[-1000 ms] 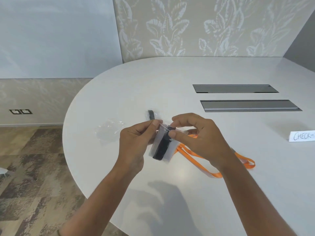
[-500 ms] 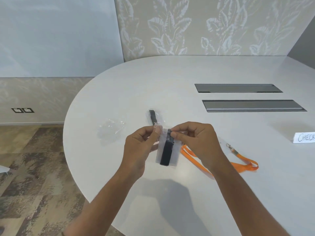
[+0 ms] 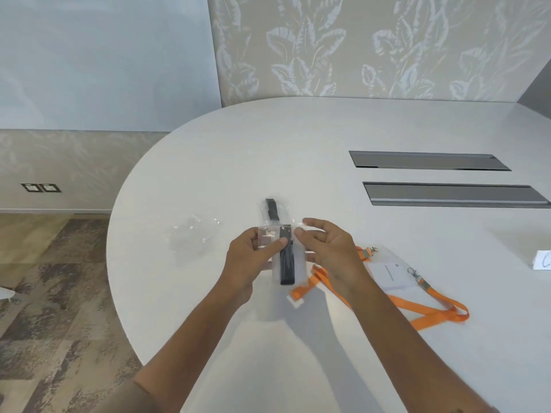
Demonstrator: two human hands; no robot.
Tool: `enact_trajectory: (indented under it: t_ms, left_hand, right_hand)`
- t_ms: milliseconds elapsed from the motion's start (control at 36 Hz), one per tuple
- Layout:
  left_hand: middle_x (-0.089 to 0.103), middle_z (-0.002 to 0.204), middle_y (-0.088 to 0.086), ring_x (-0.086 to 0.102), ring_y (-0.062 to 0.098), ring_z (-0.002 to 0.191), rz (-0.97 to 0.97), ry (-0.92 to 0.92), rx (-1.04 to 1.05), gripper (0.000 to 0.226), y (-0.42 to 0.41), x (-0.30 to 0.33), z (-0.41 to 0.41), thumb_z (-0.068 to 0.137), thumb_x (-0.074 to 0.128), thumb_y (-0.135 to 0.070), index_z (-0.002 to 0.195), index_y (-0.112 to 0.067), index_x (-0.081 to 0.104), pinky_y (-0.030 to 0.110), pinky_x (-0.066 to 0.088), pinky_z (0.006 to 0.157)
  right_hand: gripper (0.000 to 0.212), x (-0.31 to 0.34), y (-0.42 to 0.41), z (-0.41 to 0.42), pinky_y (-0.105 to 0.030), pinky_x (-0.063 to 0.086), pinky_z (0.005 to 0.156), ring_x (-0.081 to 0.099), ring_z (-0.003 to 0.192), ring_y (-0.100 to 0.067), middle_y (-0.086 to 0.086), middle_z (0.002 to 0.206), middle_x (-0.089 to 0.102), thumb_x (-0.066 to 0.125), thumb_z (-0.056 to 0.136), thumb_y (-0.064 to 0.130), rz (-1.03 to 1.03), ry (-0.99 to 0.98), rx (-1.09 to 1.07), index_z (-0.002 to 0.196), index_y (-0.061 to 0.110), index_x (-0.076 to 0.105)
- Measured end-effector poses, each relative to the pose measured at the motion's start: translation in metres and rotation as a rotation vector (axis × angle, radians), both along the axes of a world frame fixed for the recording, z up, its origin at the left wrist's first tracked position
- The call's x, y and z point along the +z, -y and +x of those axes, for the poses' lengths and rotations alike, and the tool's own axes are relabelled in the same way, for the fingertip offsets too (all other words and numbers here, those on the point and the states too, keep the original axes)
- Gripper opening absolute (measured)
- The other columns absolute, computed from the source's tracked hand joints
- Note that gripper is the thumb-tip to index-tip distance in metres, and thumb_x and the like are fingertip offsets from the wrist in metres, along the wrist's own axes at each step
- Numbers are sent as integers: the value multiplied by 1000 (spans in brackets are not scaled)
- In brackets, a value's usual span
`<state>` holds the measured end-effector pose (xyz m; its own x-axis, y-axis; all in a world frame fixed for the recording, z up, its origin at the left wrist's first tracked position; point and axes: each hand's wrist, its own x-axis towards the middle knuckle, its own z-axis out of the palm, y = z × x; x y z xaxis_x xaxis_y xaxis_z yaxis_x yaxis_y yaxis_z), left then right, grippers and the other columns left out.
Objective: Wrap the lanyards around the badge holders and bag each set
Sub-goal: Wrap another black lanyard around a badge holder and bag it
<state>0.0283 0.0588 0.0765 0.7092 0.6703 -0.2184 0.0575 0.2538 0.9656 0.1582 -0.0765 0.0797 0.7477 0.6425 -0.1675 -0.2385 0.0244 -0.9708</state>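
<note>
White oval table [image 3: 328, 138]. Orange lanyard [image 3: 429, 308] and its badge holder [image 3: 390, 274] lie unwrapped toward the right edge. Near the left edge, left hand [image 3: 250, 260] pinches the bagged black set [image 3: 286, 260]; right hand [image 3: 328, 254] loose beside it, fingers relaxed. Bagging step looks finished. Next: set it down, start wrapping the orange one.

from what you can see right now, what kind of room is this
Most likely an office meeting room set up for event check-in. The large rounded white table has two recessed cable hatches, a handwritten card sits at its right edge, and wall sockets are set low in the patterned wall.
</note>
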Motion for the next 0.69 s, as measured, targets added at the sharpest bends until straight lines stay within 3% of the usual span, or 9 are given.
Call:
enact_trajectory:
  t_ms: [111,250,306,389,500,583,694]
  left_hand:
    - [84,104,6,82,24,97,-32,-4,53,33,-21,-5,18,86,91,-18,115,-11,77,33,66,72]
    - [83,96,5,81,18,86,-24,-60,94,31,-50,-14,43,86,91,-17,111,-11,74,28,64,65]
    - [81,102,8,80,18,85,-10,-81,105,35,-64,-17,55,88,90,-18,116,-10,71,27,64,65]
    - [75,116,14,78,24,99,26,-132,120,45,-86,-21,70,92,86,-21,129,-9,64,36,66,79]
    - [70,126,13,72,33,117,107,-244,151,49,-115,-27,80,99,73,-12,145,-7,57,48,58,105]
    - [70,120,11,68,27,107,157,-305,146,52,-130,-31,83,99,64,-1,150,-4,53,47,54,109]
    - [73,124,11,69,29,117,238,-350,156,50,-138,-35,84,98,61,3,147,-5,57,43,54,113]
  right_hand:
    - [46,-14,-15,13,-50,66,88,80,105,-35,-19,115,81,94,85,19,-92,43,53,127,17,74]
    - [41,-22,-48,33,-51,65,83,76,88,-30,-21,100,76,90,85,1,-152,83,23,122,10,75]
    - [40,-24,-66,43,-49,65,81,75,86,-29,-22,98,74,90,84,0,-187,101,-1,120,9,75]
    - [39,-26,-93,55,-42,61,77,75,86,-28,-28,103,77,90,84,-2,-216,100,-27,118,8,74]
    - [39,-30,-124,69,-39,58,74,70,82,-26,-14,93,72,89,83,-3,-275,147,-55,118,5,74]
    - [39,-34,-141,77,-42,58,78,65,80,-27,-13,90,69,89,83,-4,-310,197,-70,118,1,73]
    - [34,-39,-157,81,-35,59,79,66,81,-21,-1,84,67,92,81,2,-390,330,-88,110,6,74]
